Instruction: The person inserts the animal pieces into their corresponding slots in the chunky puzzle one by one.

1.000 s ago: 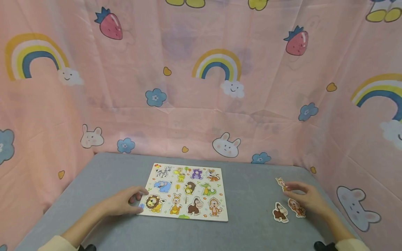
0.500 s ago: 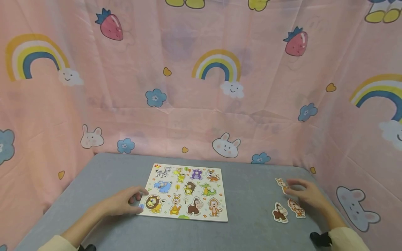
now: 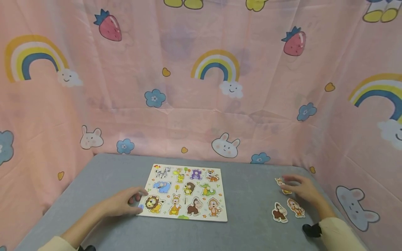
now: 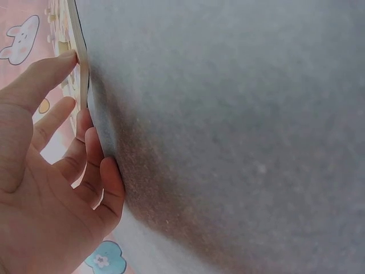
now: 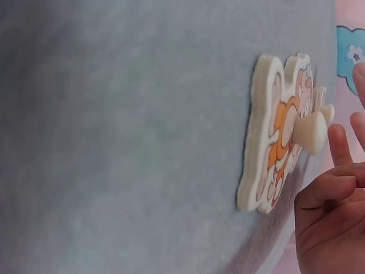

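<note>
A white puzzle board [image 3: 185, 211] with colourful animals lies on the grey table. My left hand [image 3: 120, 203] rests against its left edge, fingers loosely bent; in the left wrist view the thumb tip touches the board's side [image 4: 82, 74]. To the right, my right hand [image 3: 301, 190] hovers over a kangaroo piece [image 3: 286, 192], partly hiding it, with nothing gripped. Nearer me lie a monkey piece [image 3: 296, 208] and a gorilla piece [image 3: 279, 212]. The right wrist view shows the monkey piece's white knob [image 5: 311, 132], apart from my fingers.
A grey cloth-covered table [image 3: 248, 195] carries everything. Around its back and sides hangs a pink curtain [image 3: 188, 122] with printed rainbows, strawberries and rabbits. A dark wrist strap part [image 3: 311, 230] sits at the right sleeve [image 3: 339, 233].
My right hand has shifted slightly left and away from me, and now covers more of the kangaroo piece. The left hand, the board and the loose pieces stay in place.
</note>
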The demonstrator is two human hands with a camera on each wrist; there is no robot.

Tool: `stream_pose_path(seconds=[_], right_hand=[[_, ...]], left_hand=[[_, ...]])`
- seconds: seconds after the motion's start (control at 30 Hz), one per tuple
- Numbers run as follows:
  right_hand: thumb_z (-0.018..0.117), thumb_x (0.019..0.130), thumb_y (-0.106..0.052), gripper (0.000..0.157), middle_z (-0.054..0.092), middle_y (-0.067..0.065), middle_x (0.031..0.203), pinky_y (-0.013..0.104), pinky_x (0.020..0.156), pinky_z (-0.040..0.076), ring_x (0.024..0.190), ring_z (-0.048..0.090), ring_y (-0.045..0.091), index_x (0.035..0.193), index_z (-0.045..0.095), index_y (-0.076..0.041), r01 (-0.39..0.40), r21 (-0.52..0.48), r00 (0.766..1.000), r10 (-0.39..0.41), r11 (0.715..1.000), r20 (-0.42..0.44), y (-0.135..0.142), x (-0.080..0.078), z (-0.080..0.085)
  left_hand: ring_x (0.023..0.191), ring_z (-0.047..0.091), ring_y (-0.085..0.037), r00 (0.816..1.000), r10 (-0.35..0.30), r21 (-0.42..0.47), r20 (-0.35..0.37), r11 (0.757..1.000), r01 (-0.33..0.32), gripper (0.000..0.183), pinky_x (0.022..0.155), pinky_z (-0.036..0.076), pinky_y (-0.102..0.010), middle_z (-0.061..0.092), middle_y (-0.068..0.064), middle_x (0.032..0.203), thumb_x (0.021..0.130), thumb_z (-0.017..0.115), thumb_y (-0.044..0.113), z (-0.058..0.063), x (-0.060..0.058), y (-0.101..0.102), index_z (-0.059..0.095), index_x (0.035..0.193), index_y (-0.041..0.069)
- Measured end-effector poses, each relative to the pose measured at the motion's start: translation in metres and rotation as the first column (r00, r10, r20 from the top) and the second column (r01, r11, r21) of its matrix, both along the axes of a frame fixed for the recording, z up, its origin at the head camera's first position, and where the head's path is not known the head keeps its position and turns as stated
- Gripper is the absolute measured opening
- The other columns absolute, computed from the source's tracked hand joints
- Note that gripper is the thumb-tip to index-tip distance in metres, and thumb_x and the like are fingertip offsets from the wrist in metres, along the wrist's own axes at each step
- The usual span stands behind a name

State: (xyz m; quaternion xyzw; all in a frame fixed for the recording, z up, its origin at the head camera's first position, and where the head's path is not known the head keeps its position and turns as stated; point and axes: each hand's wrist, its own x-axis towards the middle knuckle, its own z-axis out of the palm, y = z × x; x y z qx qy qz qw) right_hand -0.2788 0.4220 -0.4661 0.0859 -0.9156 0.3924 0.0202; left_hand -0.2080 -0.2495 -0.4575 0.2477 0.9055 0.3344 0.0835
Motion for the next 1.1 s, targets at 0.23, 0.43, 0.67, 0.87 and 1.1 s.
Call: stream_pose_path(seconds=[0.23,0.43,0.67,0.87,1.1], right_hand=[[0.078,0.092,-0.026,0.056,0.061,0.027,0.128,0.051,0.083,0.05,0.121,0.053,0.049,0.134,0.06,0.006,0.008,0.014,1.0,-0.008,1.0,-0.015,0.001,-0.006,-0.007],[0.079,0.091,-0.026,0.054,0.063,0.026,0.125,0.041,0.078,0.049,0.118,0.055,0.047,0.13,0.062,0.007,0.027,0.023,1.0,-0.027,0.999,0.003,0.002,-0.009,-0.01],[0.081,0.089,-0.021,0.044,0.066,0.023,0.118,0.04,0.079,0.05,0.11,0.06,0.043,0.121,0.068,0.007,0.03,0.022,0.999,-0.029,0.999,-0.021,-0.001,-0.011,-0.011],[0.079,0.091,-0.015,0.034,0.067,0.024,0.115,0.035,0.075,0.051,0.105,0.062,0.039,0.114,0.071,0.008,0.02,0.017,0.999,-0.019,1.0,-0.042,-0.002,-0.013,-0.012],[0.076,0.093,-0.012,0.025,0.071,0.02,0.105,0.032,0.072,0.05,0.098,0.065,0.031,0.108,0.073,0.008,0.03,0.028,0.998,-0.028,0.999,-0.064,-0.002,-0.013,-0.014]], left_hand=[[0.082,0.046,-0.014,1.0,-0.001,0.005,0.003,1.0,0.001,0.051,0.072,0.039,-0.031,0.051,0.0,0.097,0.083,0.084,0.023,0.0,0.0,0.0,0.06,0.125,0.005],[0.082,0.046,-0.014,1.0,-0.005,0.01,0.002,1.0,0.005,0.051,0.072,0.04,-0.031,0.051,-0.001,0.097,0.083,0.084,0.022,0.0,0.0,0.0,0.06,0.125,0.005],[0.082,0.046,-0.014,1.0,-0.012,0.014,-0.001,1.0,0.012,0.051,0.071,0.039,-0.031,0.051,-0.001,0.097,0.083,0.084,0.022,0.001,0.0,0.0,0.06,0.125,0.005],[0.083,0.046,-0.015,1.0,-0.014,0.013,0.011,1.0,0.014,0.051,0.072,0.039,-0.031,0.051,-0.001,0.098,0.084,0.083,0.023,0.001,0.0,0.0,0.06,0.126,0.005],[0.082,0.047,-0.014,1.0,-0.018,0.018,-0.009,1.0,0.018,0.051,0.072,0.04,-0.031,0.052,-0.001,0.097,0.084,0.084,0.023,0.0,-0.001,-0.001,0.06,0.125,0.004]])
